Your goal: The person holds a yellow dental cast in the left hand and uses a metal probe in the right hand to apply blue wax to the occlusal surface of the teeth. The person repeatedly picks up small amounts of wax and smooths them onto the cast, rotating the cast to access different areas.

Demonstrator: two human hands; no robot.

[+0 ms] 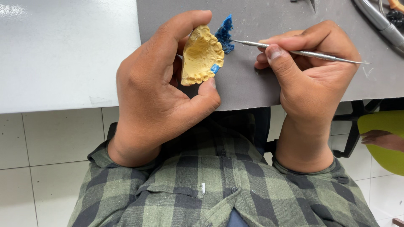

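We note the yellow dental cast pinched in the left hand above the bench's near edge. The right hand grips a metal carving tool, tip at blue wax on the grey mat.

The left hand grips a yellow dental cast (blue wax at one tooth); the right hand holds a metal carver.
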